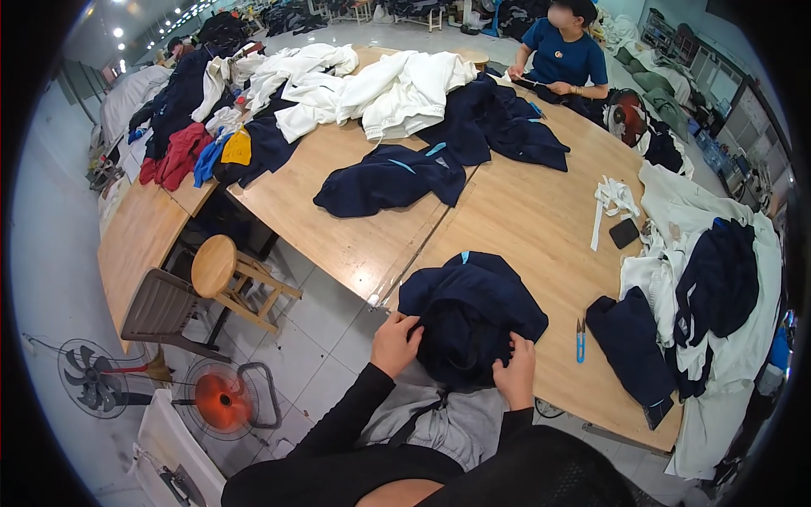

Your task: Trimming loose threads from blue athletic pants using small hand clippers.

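A navy garment (494,286) lies bunched at the table's near edge, its dark opening toward me and its lower part hanging over the edge above my lap. A light-blue tab shows on its far side. My left hand (395,345) pinches the opening's rim on the left. With bent fingers, my right hand (517,372) grips the rim on the right. The exact kind of garment is hidden by the folds. Blue-handled thread snips (580,341) lie to the right, beside a folded navy piece (632,355).
White garments (405,89) and navy ones (380,179) are heaped across the far table (338,245). White strips (615,203) and a small black square (624,233) lie at right, near white cloth (735,397). A person in blue (564,59) handles dark cloth beyond. Left are a stool (214,264) and fans (223,400).
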